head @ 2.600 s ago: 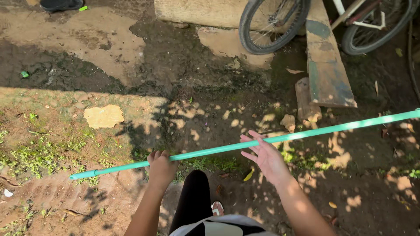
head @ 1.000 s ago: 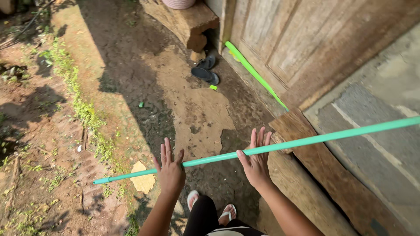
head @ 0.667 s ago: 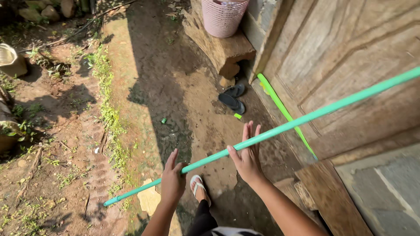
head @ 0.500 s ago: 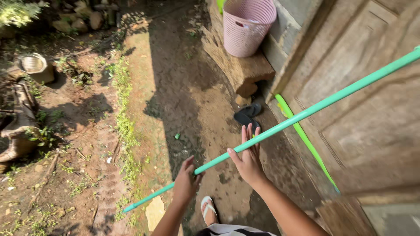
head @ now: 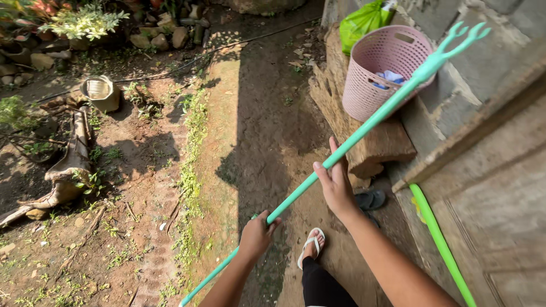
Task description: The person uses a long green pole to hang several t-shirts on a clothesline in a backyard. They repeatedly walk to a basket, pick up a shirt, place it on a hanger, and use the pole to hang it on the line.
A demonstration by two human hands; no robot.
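pole (head: 364, 131) swung up toward basket (head: 382, 71) | slim, mint-green, forked tip

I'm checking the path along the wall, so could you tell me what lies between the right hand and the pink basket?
In the head view, only the green pole spans from the right hand towards the pink basket, above a stone slab.

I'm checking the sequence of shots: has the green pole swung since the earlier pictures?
Yes. The green pole has swung up and now points its forked end past the pink basket, with the left hand closed round it and the right hand steadying it.
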